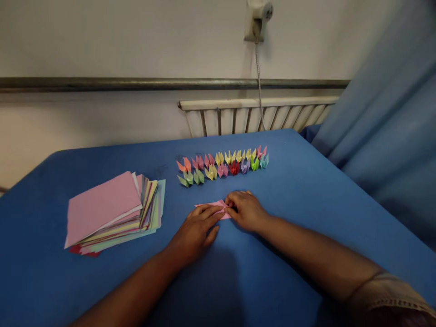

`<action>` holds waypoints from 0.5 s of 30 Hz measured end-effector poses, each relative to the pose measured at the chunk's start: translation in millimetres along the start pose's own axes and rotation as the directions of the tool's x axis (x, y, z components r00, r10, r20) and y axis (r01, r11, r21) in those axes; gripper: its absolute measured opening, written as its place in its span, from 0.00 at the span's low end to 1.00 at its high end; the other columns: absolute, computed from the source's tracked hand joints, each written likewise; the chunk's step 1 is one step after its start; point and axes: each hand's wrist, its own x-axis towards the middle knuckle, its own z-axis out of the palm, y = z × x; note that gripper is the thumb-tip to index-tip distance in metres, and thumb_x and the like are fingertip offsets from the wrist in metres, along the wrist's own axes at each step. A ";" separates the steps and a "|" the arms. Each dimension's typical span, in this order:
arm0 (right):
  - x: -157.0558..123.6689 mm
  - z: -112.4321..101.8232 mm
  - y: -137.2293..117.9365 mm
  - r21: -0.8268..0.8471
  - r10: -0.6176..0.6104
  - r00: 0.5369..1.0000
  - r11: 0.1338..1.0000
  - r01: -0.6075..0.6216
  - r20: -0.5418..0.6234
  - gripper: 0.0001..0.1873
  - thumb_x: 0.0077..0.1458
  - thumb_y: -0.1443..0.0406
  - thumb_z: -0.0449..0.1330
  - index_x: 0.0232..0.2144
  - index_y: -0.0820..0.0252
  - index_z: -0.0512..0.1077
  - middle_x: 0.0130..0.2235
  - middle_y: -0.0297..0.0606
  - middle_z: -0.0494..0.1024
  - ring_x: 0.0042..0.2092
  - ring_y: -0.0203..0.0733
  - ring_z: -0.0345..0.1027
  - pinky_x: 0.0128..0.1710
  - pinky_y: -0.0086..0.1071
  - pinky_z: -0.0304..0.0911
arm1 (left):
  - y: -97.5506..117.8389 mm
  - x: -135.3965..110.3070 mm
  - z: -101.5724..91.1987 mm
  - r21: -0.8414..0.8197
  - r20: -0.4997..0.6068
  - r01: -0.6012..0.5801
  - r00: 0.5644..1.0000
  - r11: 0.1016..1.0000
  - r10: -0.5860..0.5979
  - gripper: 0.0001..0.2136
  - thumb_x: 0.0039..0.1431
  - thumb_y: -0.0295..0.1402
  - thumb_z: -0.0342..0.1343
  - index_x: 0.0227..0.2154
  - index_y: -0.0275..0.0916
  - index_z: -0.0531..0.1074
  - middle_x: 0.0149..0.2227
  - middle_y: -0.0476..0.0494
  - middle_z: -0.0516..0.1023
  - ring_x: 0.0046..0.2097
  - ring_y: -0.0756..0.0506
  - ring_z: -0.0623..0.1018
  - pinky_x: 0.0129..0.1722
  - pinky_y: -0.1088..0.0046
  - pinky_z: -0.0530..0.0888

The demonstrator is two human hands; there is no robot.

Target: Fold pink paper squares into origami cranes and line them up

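A small folded piece of pink paper (219, 204) lies on the blue table, partly covered by both of my hands. My left hand (197, 230) rests over its left and middle part with the fingers stretched out flat. At the paper's right end, my right hand (247, 210) has its thumb and fingers closed in a pinch on a raised flap. Just beyond my hands stand two rows of small folded paper cranes (234, 168) in red, pink, yellow, green, purple and blue.
To the left is a thick, uneven stack of coloured paper (104, 204), pink on top. The blue table (293, 186) meets a wall with a metal rail (143, 83) and a white slatted frame (238, 104). A cord (259, 72) hangs from a socket. A blue curtain (384, 113) hangs at right.
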 end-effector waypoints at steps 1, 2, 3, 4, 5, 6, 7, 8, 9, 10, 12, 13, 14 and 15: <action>-1.4 -0.6 -1.0 -0.012 -0.023 1.000 1.000 0.023 0.011 0.04 0.55 0.65 0.60 0.33 0.58 0.68 0.33 0.33 0.73 0.37 0.39 0.65 0.40 0.34 0.54 | 0.1 -0.3 0.0 -0.009 -0.004 -0.001 1.000 1.000 0.001 0.20 0.59 0.28 0.52 0.54 0.43 0.67 0.57 0.43 0.70 0.58 0.41 0.66 0.57 0.56 0.65; -3.0 -1.1 -1.7 -0.017 -0.040 0.999 0.999 0.040 0.019 0.04 0.57 0.64 0.59 0.34 0.59 0.68 0.33 0.34 0.73 0.37 0.39 0.64 0.40 0.34 0.55 | 0.0 -0.6 0.0 -0.020 -0.010 -0.003 1.000 1.000 0.003 0.20 0.59 0.28 0.52 0.55 0.43 0.67 0.57 0.43 0.70 0.59 0.41 0.66 0.57 0.56 0.65; -4.5 -1.4 -2.0 -0.016 -0.053 0.998 0.998 0.054 0.027 0.04 0.58 0.64 0.57 0.35 0.59 0.68 0.34 0.35 0.72 0.37 0.38 0.64 0.39 0.34 0.55 | -0.4 -1.0 0.1 -0.031 -0.015 -0.003 1.000 1.000 0.003 0.20 0.59 0.28 0.52 0.54 0.43 0.67 0.57 0.43 0.70 0.59 0.41 0.66 0.57 0.56 0.65; -5.9 -1.7 -2.1 -0.013 -0.067 0.997 0.998 0.068 0.037 0.05 0.59 0.63 0.56 0.35 0.59 0.68 0.35 0.36 0.72 0.37 0.38 0.64 0.39 0.33 0.56 | -1.1 -1.5 0.3 -0.043 -0.022 -0.003 1.000 0.999 0.002 0.19 0.59 0.28 0.52 0.54 0.43 0.67 0.57 0.42 0.70 0.58 0.41 0.66 0.57 0.56 0.65; -7.2 -2.0 -2.0 -0.009 -0.083 0.995 0.996 0.083 0.048 0.05 0.59 0.64 0.55 0.36 0.59 0.68 0.35 0.36 0.72 0.37 0.38 0.64 0.39 0.33 0.57 | -1.8 -2.1 0.4 -0.054 -0.033 -0.003 0.999 0.999 0.001 0.19 0.59 0.28 0.51 0.54 0.43 0.68 0.56 0.42 0.71 0.58 0.41 0.67 0.57 0.56 0.65; -8.2 -2.3 -1.8 -0.006 -0.101 0.993 0.995 0.101 0.060 0.05 0.59 0.64 0.55 0.37 0.59 0.68 0.36 0.37 0.72 0.37 0.38 0.64 0.39 0.32 0.58 | -2.6 -2.6 0.6 -0.062 -0.044 -0.004 0.999 0.998 0.001 0.18 0.59 0.29 0.51 0.53 0.42 0.68 0.55 0.41 0.71 0.58 0.41 0.67 0.56 0.56 0.66; -8.9 -2.5 -1.6 -0.006 -0.120 0.990 0.993 0.121 0.073 0.06 0.59 0.64 0.55 0.38 0.60 0.69 0.36 0.37 0.72 0.37 0.38 0.65 0.39 0.32 0.58 | -3.2 -3.1 0.7 -0.069 -0.055 -0.006 0.998 0.998 0.002 0.17 0.59 0.29 0.51 0.52 0.41 0.69 0.54 0.40 0.72 0.57 0.41 0.68 0.56 0.56 0.66; -9.5 -2.8 -1.4 -0.008 -0.140 0.986 0.990 0.141 0.086 0.06 0.59 0.64 0.55 0.39 0.59 0.69 0.37 0.37 0.72 0.38 0.38 0.65 0.40 0.33 0.59 | -3.6 -3.5 0.7 -0.074 -0.065 -0.007 0.998 0.997 0.002 0.17 0.60 0.29 0.51 0.51 0.41 0.69 0.53 0.40 0.73 0.57 0.41 0.68 0.56 0.56 0.66; -9.9 -3.0 -1.3 -0.008 -0.156 0.983 0.988 0.157 0.098 0.07 0.59 0.65 0.55 0.40 0.59 0.69 0.37 0.37 0.73 0.38 0.38 0.65 0.41 0.33 0.59 | -3.6 -3.9 0.5 -0.077 -0.072 -0.002 0.997 0.997 -0.004 0.16 0.60 0.29 0.51 0.51 0.40 0.70 0.52 0.40 0.73 0.56 0.41 0.69 0.56 0.57 0.66; -10.2 -3.3 -1.2 -0.007 -0.166 0.980 0.986 0.167 0.108 0.08 0.59 0.65 0.55 0.41 0.59 0.70 0.37 0.38 0.73 0.39 0.39 0.66 0.42 0.33 0.59 | -3.4 -4.2 0.3 -0.078 -0.082 0.011 0.996 0.997 -0.018 0.15 0.60 0.29 0.51 0.50 0.40 0.70 0.52 0.40 0.74 0.55 0.41 0.69 0.55 0.57 0.67; -10.5 -3.8 -0.5 -0.001 -0.174 0.977 0.985 0.175 0.122 0.09 0.60 0.65 0.54 0.42 0.59 0.71 0.38 0.38 0.73 0.39 0.39 0.67 0.43 0.34 0.60 | -2.4 -4.5 -0.5 -0.077 -0.103 0.055 0.993 0.996 -0.063 0.16 0.59 0.29 0.51 0.50 0.39 0.69 0.52 0.39 0.73 0.55 0.42 0.70 0.55 0.58 0.68; -10.4 -4.3 0.3 0.004 -0.176 0.976 0.984 0.177 0.124 0.10 0.60 0.64 0.54 0.42 0.59 0.72 0.38 0.39 0.74 0.39 0.39 0.67 0.43 0.34 0.60 | -1.8 -4.6 -0.9 -0.072 -0.107 0.072 0.991 0.995 -0.080 0.17 0.59 0.30 0.51 0.52 0.39 0.68 0.54 0.39 0.71 0.55 0.42 0.70 0.55 0.59 0.68; -9.9 -5.0 1.7 0.013 -0.182 0.975 0.983 0.182 0.126 0.10 0.60 0.65 0.54 0.42 0.59 0.72 0.38 0.39 0.74 0.39 0.39 0.67 0.43 0.34 0.60 | -1.2 -4.5 -1.3 -0.063 -0.102 0.076 0.991 0.995 -0.082 0.18 0.59 0.29 0.51 0.53 0.39 0.67 0.55 0.39 0.70 0.56 0.42 0.69 0.55 0.59 0.68; -9.1 -5.9 3.8 0.032 -0.191 0.973 0.982 0.188 0.131 0.10 0.61 0.65 0.53 0.41 0.59 0.73 0.37 0.39 0.74 0.39 0.39 0.67 0.43 0.34 0.60 | -0.8 -4.2 -1.6 -0.053 -0.089 0.067 0.993 0.996 -0.072 0.19 0.59 0.29 0.51 0.55 0.40 0.66 0.57 0.39 0.69 0.57 0.42 0.68 0.56 0.59 0.67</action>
